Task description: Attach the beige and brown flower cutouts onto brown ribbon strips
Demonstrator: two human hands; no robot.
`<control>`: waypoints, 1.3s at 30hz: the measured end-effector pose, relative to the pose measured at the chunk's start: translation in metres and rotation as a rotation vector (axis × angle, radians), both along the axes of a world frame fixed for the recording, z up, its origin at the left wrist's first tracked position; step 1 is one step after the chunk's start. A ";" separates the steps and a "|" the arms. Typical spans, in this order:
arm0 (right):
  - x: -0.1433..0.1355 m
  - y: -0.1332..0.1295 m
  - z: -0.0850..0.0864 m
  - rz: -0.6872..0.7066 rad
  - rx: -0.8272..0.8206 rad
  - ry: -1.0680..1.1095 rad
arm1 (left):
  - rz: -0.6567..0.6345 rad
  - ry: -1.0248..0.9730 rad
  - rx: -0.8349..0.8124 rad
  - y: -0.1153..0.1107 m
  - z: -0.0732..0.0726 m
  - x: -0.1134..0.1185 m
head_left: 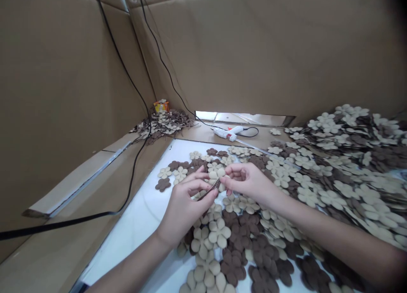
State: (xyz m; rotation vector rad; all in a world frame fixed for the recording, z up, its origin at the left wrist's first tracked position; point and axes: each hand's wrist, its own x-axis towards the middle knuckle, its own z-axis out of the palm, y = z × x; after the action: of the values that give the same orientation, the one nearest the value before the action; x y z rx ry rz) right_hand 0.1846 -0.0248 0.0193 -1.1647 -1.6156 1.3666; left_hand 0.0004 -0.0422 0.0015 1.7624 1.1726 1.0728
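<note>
My left hand (186, 206) is closed, with thumb and fingers pinching a flower cutout (216, 185) whose brown, patterned side shows edge-on. Close against it, my right hand (248, 182) pinches the cutout's edge between thumb and fingertips. A beige flower (216, 174) shows right behind the fingertips; whether it is held too, I cannot tell. Beneath both hands, beige flowers (219, 233) and dark brown flowers (233, 265) lie overlapping on a white board (143, 208).
A white glue gun (225, 134) lies behind the board, with its cord and a clear glue stick. Heaped flowers (343, 123) rise at the right. Another pile (168, 123) and an orange box (161, 106) sit in the back corner. A black cable (135, 161) crosses the left side.
</note>
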 end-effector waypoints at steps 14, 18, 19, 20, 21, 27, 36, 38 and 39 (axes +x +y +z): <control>0.001 -0.001 0.001 -0.024 -0.043 0.031 | -0.012 0.135 -0.033 0.004 0.001 0.000; 0.002 0.000 -0.001 -0.025 -0.027 0.022 | -0.006 0.142 -0.043 0.005 0.003 0.001; 0.002 0.001 -0.001 -0.025 -0.021 0.017 | -0.004 0.145 -0.043 0.005 0.003 0.001; 0.002 0.001 -0.002 -0.027 -0.015 0.015 | -0.002 0.148 -0.042 0.005 0.003 0.001; 0.002 0.002 -0.003 -0.029 -0.011 0.014 | -0.001 0.150 -0.040 0.005 0.002 0.001; 0.003 0.004 -0.006 -0.028 0.028 0.002 | -0.022 0.133 -0.065 0.006 -0.001 0.001; 0.003 0.003 -0.009 0.009 0.024 -0.010 | -0.006 0.082 0.045 0.005 0.001 0.001; 0.003 0.003 -0.009 0.017 0.027 -0.002 | 0.004 0.090 0.077 0.005 0.001 0.002; 0.002 0.002 -0.010 0.021 0.029 -0.001 | 0.009 0.097 0.093 0.005 0.001 0.002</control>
State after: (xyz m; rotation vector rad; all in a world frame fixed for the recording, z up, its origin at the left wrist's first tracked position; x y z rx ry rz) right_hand 0.1870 -0.0224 0.0092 -1.1349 -1.6475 1.3508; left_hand 0.0027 -0.0368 0.0030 1.9015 1.2076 1.0729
